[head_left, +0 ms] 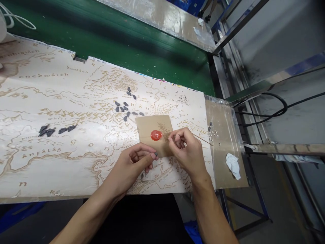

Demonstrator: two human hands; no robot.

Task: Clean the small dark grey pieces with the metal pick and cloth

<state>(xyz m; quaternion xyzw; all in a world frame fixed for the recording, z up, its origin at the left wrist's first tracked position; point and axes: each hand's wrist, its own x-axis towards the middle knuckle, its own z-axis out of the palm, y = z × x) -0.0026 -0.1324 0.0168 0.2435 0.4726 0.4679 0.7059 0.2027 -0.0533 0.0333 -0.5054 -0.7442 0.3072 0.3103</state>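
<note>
My left hand [138,161] is closed, pinching a small dark grey piece [155,154] between thumb and fingertips; most of the piece is hidden. My right hand [186,145] is closed around a thin brown stick [201,138], whose long end sticks out to the right behind the knuckles. Under and between both hands lies a square of brown cardboard [147,123]. On it sits a shiny red blob [156,135], with brown specks [164,130] scattered to its right, near my right fingertips.
Several dark grey leaf-shaped pieces [122,109] lie on the map-printed sheet [83,162], with another cluster [50,132] at left. Tiny pale bits [182,99] are scattered beyond the cardboard. Crumpled white tissue [233,166] lies at right, near a metal frame [286,149].
</note>
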